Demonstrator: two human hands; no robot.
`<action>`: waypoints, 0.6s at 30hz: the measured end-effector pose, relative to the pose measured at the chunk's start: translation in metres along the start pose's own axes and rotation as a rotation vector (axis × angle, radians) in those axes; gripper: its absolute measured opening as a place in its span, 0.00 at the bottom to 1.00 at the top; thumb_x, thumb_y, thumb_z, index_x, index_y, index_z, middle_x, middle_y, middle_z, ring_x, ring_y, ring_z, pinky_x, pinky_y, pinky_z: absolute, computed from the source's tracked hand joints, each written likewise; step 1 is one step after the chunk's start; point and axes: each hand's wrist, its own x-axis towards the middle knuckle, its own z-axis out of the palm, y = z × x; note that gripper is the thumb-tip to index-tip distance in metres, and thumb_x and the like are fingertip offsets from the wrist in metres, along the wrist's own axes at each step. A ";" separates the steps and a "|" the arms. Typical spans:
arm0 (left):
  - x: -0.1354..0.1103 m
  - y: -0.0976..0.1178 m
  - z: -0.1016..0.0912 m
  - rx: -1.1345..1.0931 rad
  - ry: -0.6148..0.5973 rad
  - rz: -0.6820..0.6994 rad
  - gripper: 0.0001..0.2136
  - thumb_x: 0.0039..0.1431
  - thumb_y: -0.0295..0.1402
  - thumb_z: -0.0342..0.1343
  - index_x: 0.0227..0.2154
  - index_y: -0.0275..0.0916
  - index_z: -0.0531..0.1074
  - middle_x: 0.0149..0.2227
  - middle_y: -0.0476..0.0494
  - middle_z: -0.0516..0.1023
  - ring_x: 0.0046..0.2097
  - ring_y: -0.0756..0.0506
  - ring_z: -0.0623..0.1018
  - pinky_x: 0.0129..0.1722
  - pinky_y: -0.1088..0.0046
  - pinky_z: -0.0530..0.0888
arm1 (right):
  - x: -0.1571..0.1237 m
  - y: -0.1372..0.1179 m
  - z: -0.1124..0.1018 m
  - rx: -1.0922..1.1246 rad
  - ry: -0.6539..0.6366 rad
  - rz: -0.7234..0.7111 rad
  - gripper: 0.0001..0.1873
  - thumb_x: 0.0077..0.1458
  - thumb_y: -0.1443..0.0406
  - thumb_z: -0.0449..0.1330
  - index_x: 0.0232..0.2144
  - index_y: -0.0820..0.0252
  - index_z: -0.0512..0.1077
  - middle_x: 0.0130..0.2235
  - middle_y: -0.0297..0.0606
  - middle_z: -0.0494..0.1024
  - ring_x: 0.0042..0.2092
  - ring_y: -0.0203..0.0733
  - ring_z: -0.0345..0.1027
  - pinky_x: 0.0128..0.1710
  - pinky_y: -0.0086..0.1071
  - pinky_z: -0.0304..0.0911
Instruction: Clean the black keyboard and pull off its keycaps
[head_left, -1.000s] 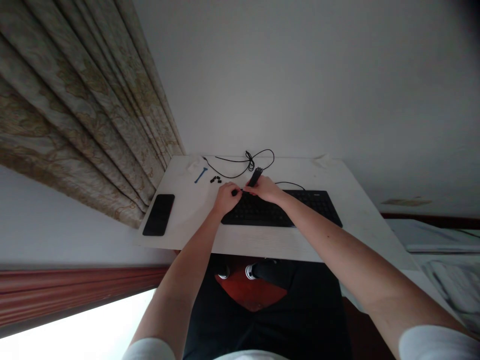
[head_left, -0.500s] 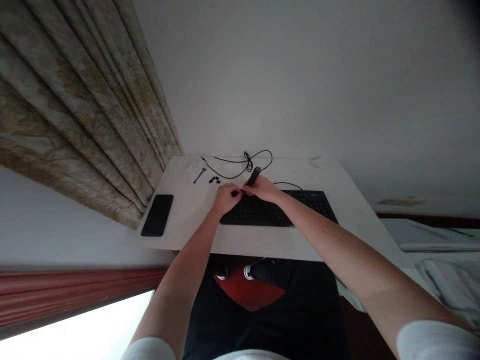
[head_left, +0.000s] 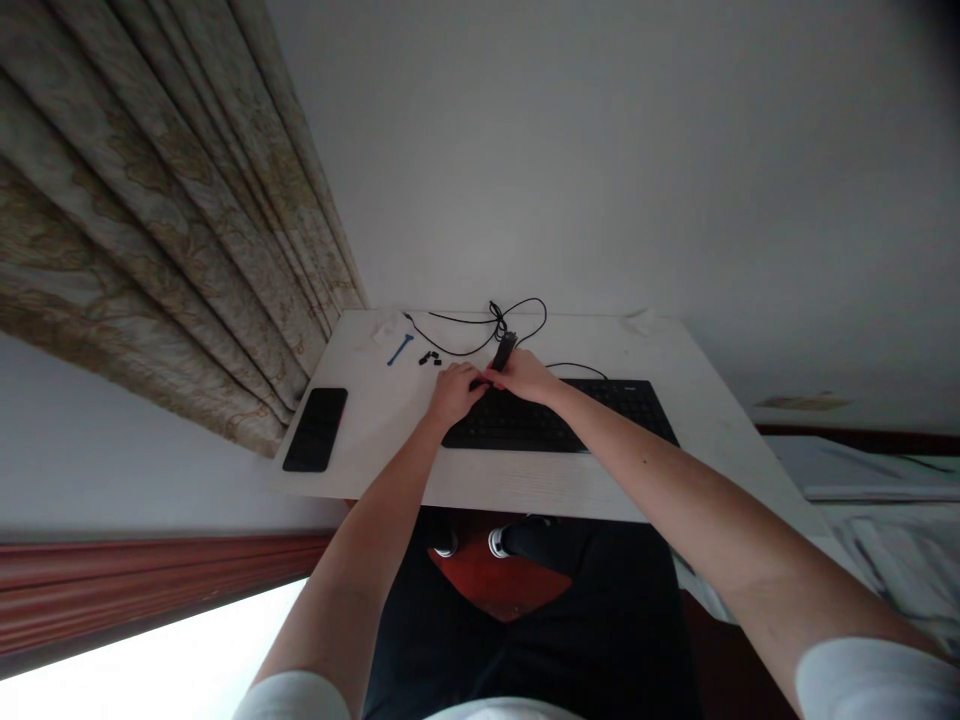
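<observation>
A black keyboard (head_left: pixel 517 432) lies on the white table, and both my hands are close together over its upper left part. My right hand (head_left: pixel 521 375) is closed around a black stick-shaped tool (head_left: pixel 505 350), whose upper end tilts up toward the wall. What kind of tool it is, I cannot make out. Touching or nearly touching it, my left hand (head_left: pixel 454 392) pinches a small black piece (head_left: pixel 477 384), mostly hidden by the fingers. Several small black pieces that look like keycaps (head_left: pixel 430 358) sit left of the hands. Beside them is a thin blue tool (head_left: pixel 400 349).
A black phone (head_left: pixel 316 430) lies at the left of the white table (head_left: pixel 517 485). Behind the hands a looped black cable (head_left: pixel 498 318) runs along the wall side. A patterned curtain (head_left: pixel 187 180) hangs at the left, and the wall borders the far edge.
The tool in my right hand has tipped slightly left and more upright. My left fingers have come closer to my right hand, covering more of the small black piece.
</observation>
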 end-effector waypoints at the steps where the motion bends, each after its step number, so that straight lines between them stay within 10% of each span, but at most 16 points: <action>1: 0.000 0.000 0.000 0.013 -0.008 -0.003 0.04 0.62 0.33 0.60 0.36 0.40 0.78 0.39 0.42 0.78 0.46 0.40 0.75 0.47 0.63 0.69 | 0.000 0.000 0.000 -0.006 0.000 0.000 0.13 0.57 0.59 0.62 0.28 0.62 0.79 0.21 0.36 0.76 0.25 0.39 0.69 0.26 0.29 0.59; 18: 0.000 -0.001 0.003 0.197 -0.111 0.015 0.12 0.69 0.39 0.49 0.43 0.39 0.73 0.44 0.39 0.77 0.51 0.38 0.73 0.49 0.61 0.67 | 0.002 0.000 0.004 0.006 0.027 0.023 0.11 0.57 0.62 0.62 0.28 0.63 0.80 0.25 0.39 0.80 0.29 0.41 0.75 0.29 0.28 0.63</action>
